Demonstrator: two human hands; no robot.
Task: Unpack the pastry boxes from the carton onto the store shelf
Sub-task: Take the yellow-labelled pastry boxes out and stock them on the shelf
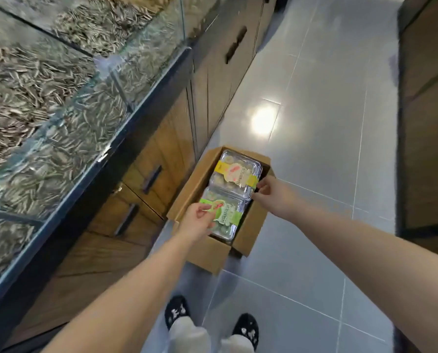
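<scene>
Left hand point(199, 221) grips the green-labelled box point(228, 215), right hand point(272, 192) pinches the yellow-labelled box point(235, 171), both boxes in the carton point(191, 186).

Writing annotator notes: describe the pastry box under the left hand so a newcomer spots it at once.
On the grey floor beside the wooden counter stands an open carton. Two clear boxes lie on top inside it; the target is the nearer one, the green-label box, which the left hand grips. Its neighbour, the yellow-label box, lies farther away.
</scene>
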